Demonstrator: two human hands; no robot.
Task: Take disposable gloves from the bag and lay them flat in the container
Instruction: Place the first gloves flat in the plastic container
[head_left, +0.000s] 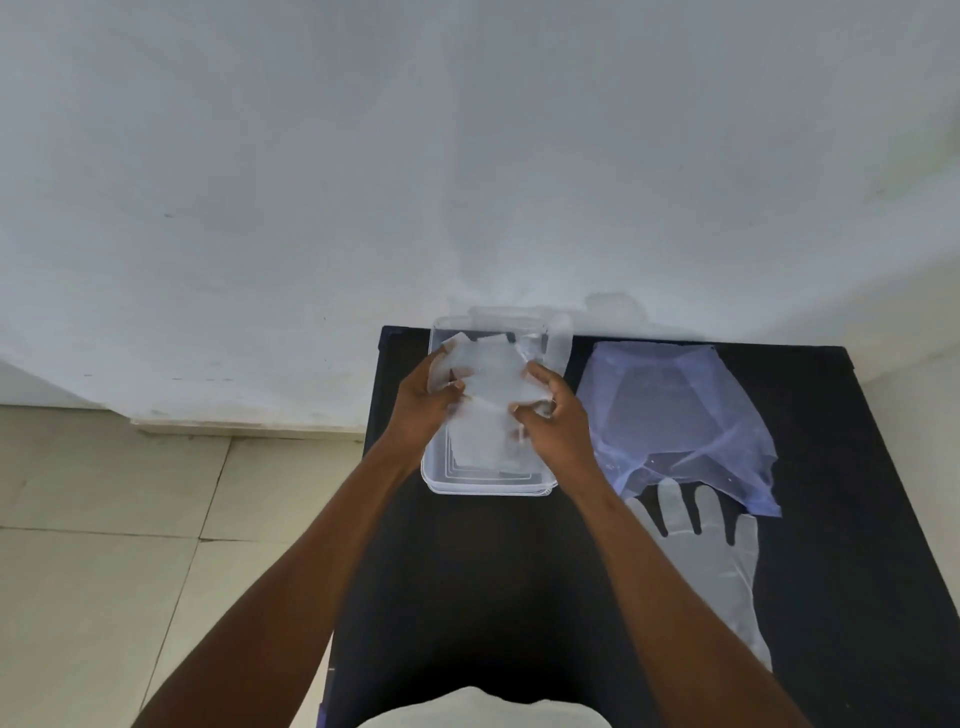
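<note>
A clear plastic container (485, 480) stands at the far left part of the black table (519, 571). Over it my left hand (418, 408) and my right hand (558, 421) both grip a translucent disposable glove (491, 382), crumpled between them above the container's opening. To the right lies the bluish plastic bag (675, 415), flattened and open. A second translucent glove (711, 551) lies flat on the table in front of the bag, fingers pointing away from me.
The container's clear lid (561, 338) leans behind it against the white wall (467, 156). The table's left edge drops to a tiled floor (130, 545). My white shirt (483, 709) shows at the bottom.
</note>
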